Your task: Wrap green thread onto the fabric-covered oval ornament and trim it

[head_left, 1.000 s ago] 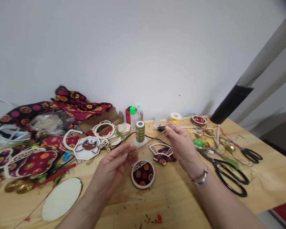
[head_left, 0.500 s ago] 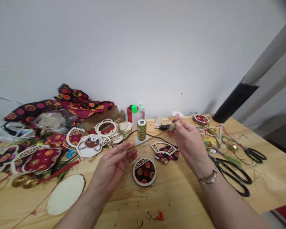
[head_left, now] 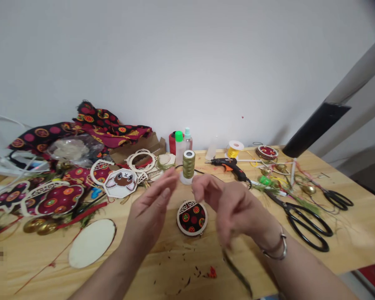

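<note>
My left hand is raised over the table with its fingers stretched out and nothing visible in them. My right hand, partly blurred, has its fingers curled and wears a silver bangle. From it dangles an olive thread strand, smeared by motion. Between my hands lies a round wooden ornament with dark flowered fabric. A spool of olive thread stands upright behind it. The fan-shaped ornament is hidden behind my right hand.
Scissors and a smaller pair lie at right. A glue gun and yellow spool sit behind. Flowered fabric, a sheep ornament and an oval board occupy the left.
The olive strand was stretched between both hands; now it hangs below my right hand. My right hand has come lower and inward, uncovering the glue gun and covering the fan-shaped ornament.
</note>
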Demonstrator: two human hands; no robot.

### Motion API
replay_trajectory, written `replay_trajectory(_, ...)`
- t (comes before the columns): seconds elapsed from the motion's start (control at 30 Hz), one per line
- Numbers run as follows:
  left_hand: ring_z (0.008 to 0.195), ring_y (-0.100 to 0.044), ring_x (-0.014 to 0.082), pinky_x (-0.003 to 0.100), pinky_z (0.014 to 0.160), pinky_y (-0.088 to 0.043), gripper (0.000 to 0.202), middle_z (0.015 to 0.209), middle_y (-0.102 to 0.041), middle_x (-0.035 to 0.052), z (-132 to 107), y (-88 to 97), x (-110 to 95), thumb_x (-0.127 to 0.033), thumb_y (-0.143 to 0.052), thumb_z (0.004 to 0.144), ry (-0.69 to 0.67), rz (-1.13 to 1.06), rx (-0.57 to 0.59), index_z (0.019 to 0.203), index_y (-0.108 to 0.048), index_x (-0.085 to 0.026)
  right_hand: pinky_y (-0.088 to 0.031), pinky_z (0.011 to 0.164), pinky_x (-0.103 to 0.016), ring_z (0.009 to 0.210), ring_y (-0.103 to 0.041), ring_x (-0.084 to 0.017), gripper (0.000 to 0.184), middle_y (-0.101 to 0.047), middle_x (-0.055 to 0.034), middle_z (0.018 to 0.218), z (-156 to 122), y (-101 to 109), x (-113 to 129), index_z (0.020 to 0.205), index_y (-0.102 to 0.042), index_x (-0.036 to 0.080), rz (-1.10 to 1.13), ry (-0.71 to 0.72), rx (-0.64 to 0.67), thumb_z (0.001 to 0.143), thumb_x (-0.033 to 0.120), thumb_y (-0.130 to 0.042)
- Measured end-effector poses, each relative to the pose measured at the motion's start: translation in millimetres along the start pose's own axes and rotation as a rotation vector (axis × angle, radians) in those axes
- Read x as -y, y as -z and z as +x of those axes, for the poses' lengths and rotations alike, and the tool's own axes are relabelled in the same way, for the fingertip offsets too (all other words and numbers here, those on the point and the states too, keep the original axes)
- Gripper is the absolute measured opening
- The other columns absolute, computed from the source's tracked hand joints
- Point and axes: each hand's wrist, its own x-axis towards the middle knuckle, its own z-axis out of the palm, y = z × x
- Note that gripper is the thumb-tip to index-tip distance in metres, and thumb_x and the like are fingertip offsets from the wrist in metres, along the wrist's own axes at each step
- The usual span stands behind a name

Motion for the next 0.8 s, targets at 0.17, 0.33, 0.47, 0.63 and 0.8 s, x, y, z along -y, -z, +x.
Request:
replay_trajectory(0.17, 0.083, -0.066, 0.0251, 0.038, 0.079, -0.049, 0.028, 0.093, -0.071, 0.0143, -5, -0.9, 7, -0.03, -0.057, 0.083, 0.402, -0.191, 0.288, 0.099, -0.071, -0.012, -0.041, 0.09, -0.037, 0.101, -0.048, -0.02, 0.005, -0.052, -0.004, 0.1, 8, -2, -21, 0.069, -0.075, 0.027, -0.27, -0.091, -0.27, 0.066, 0.031, -0.076)
replay_trajectory(0.33, 0.051, -0.051, 0.0082, 0.024, 0.054, -0.043, 0.025, 0.083, -0.068, 0.0113, -6, -1.3, 10, -0.026, -0.053, 0.086, 0.474, -0.192, 0.277, 0.098, -0.07, -0.012, -0.037, 0.091, -0.038, 0.098, -0.049, -0.019, 0.015, -0.053, -0.0047, 0.093, 13, 3, -34, 0.063, -0.072, 0.022, -0.29, -0.141, -0.39, 0.066, 0.036, -0.075)
replay_trajectory(0.47, 0.045, -0.03, 0.0024, 0.015, 0.042, -0.025, 0.019, 0.065, -0.059, 0.0045, -7, -3.2, 11, -0.027, -0.06, 0.082, 0.479, -0.117, 0.215, 0.087, -0.07, -0.011, -0.038, 0.088, -0.035, 0.096, -0.05, -0.019, 0.017, -0.053, -0.0047, 0.093, 14, 2, -39, 0.061, -0.071, 0.02, -0.262, -0.178, -0.423, 0.064, 0.036, -0.076)
replay_trajectory(0.63, 0.046, -0.028, 0.0036, 0.016, 0.04, -0.02, 0.019, 0.055, -0.049, -0.0012, -7, -3.8, 13, -0.031, -0.068, 0.075, 0.459, -0.013, 0.135, 0.071, -0.068, -0.013, -0.039, 0.086, -0.033, 0.093, -0.05, -0.017, 0.017, -0.053, -0.0035, 0.091, 14, -1, -48, 0.06, -0.069, 0.02, -0.256, -0.183, -0.435, 0.065, 0.035, -0.075)
replay_trajectory(0.8, 0.044, -0.024, 0.0035, 0.016, 0.039, -0.015, 0.02, 0.05, -0.04, -0.0054, -7, -3.9, 13, -0.034, -0.07, 0.071, 0.461, 0.041, 0.072, 0.073, -0.069, -0.014, -0.041, 0.083, -0.033, 0.092, -0.051, -0.018, 0.016, -0.053, -0.0041, 0.092, 14, -5, -51, 0.061, -0.069, 0.02, -0.264, -0.194, -0.454, 0.066, 0.035, -0.074)
